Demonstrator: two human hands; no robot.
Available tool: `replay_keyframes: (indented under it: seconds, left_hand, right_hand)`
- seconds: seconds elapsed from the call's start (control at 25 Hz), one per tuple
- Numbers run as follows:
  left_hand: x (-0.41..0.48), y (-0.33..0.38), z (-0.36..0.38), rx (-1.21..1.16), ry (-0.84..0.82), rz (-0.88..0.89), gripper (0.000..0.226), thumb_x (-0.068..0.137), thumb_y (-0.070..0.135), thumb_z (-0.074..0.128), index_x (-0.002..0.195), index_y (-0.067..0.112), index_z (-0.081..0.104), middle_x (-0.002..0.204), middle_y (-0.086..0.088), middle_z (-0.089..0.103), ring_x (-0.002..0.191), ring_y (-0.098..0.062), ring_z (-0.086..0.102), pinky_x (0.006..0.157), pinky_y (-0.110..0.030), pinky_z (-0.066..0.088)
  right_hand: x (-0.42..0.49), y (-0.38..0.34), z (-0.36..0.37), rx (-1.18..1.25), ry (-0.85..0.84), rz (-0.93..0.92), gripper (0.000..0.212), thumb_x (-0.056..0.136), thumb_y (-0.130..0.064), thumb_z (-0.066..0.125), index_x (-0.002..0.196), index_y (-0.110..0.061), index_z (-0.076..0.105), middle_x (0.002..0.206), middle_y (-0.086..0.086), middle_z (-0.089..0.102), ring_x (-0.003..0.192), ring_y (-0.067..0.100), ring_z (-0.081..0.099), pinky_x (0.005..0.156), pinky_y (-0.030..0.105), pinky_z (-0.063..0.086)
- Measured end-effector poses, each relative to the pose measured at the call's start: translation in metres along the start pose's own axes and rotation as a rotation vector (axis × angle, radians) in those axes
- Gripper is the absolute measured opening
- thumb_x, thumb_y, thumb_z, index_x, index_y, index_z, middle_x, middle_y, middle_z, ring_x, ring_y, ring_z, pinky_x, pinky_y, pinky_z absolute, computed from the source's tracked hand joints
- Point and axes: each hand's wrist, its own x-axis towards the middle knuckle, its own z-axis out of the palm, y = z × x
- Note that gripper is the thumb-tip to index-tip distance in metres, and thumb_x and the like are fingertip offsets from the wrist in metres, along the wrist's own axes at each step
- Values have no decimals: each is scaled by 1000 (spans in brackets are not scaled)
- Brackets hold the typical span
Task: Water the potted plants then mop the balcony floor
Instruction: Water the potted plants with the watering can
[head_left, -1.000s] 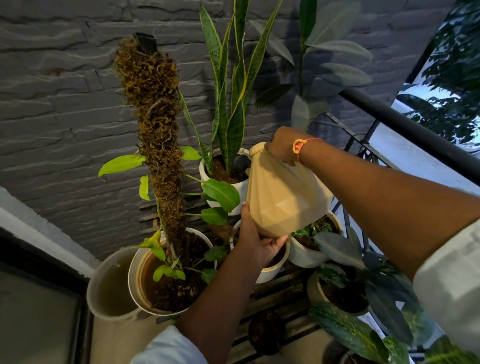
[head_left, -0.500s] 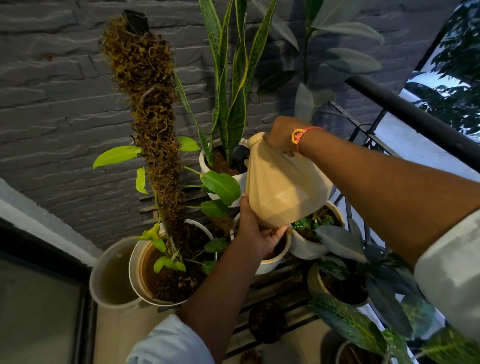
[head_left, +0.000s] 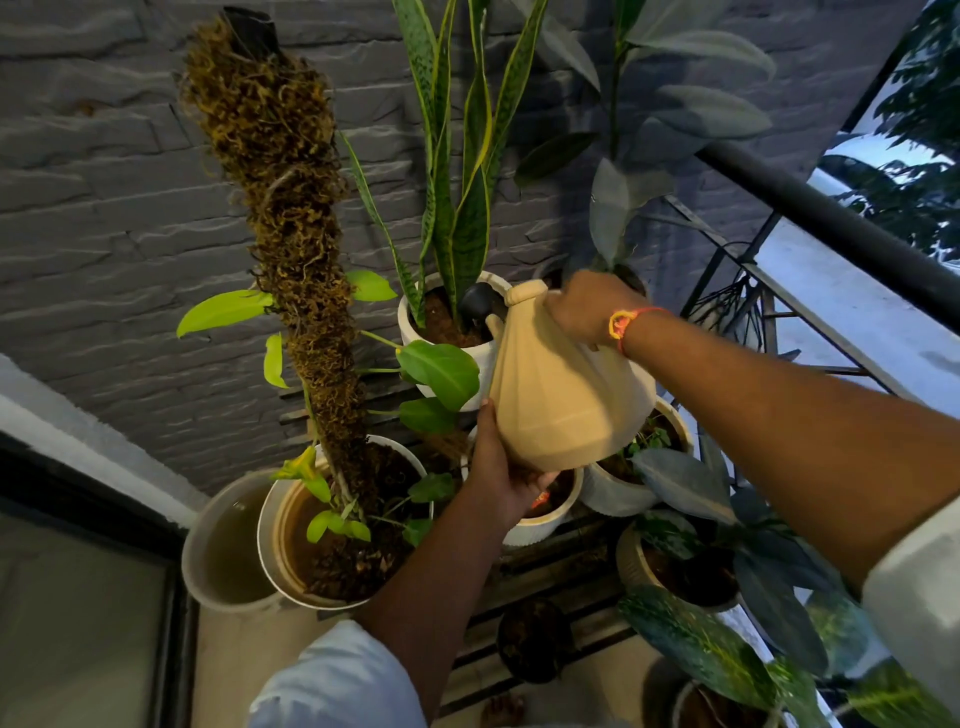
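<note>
Here, at the far corner of the balcony:
Can: a beige faceted watering can (head_left: 566, 384) is tipped toward the far wall, its neck over the white pot (head_left: 447, 332) of the snake plant (head_left: 462, 171).
Right hand: the right hand (head_left: 587, 312) is closed around the can's top by the neck; an orange band sits on the wrist.
Left hand: the left hand (head_left: 498, 467) cups the can's base from below, fingers curled up against it.
Edges: the grey brick wall (head_left: 104, 208) shuts off the far side; a dark railing (head_left: 831, 218) runs along the right; a dark frame borders the near left.
Room: pots crowd a slatted stand (head_left: 545, 571); bare floor shows only at the near edge.
Big pot: the pot (head_left: 275, 545) at left holds dark soil and a moss pole (head_left: 291, 208) with light green leaves.
Bucket: a pale bucket (head_left: 208, 561) touching its left side holds murky water.
Right pots: further pots at the near right carry dark, mottled leaves.
</note>
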Motion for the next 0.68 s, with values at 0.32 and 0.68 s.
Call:
replay_keyframes:
  seconds: [0.32,0.68]
  left_hand:
    - [11,-9,-35,127,62,35,65,91,69,61,139,27,52,122,-12,61,111,-38,60,87,-59,57]
    - [-6,-29,-40,166,27,128,64,97,60,58,149,26,46,120,-8,62,108,-31,62,69,-45,60]
  right_hand:
    - [-76,65,82,331,115,37,40,103,-44,46,93,-7,56,88,19,67,86,38,64,66,35,40]
    - [-108,94,90,397,60,-47,28,105,-43,45,100,-16,46,87,5,56,80,23,52,66,32,32]
